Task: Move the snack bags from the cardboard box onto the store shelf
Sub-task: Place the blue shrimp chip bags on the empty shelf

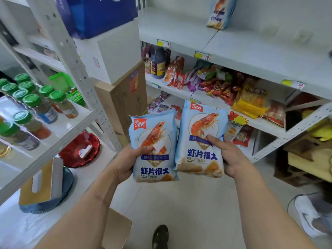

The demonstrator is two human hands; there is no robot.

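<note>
Pale blue bags point(154, 146) bear an orange prawn and dark blue lettering, jars point(37, 106) have green lids, the shelf point(251, 51) is white with yellow tags point(201, 55).

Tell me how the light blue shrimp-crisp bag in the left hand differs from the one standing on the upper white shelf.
The light blue shrimp-crisp bag in the left hand is held out over the floor, gripped by the left hand; the bag on the upper white shelf stands on the shelf board, untouched. The held bag shows its whole front; the shelved bag is cut off by the frame's top edge. Both share the shrimp picture and the blue lettering.
</note>
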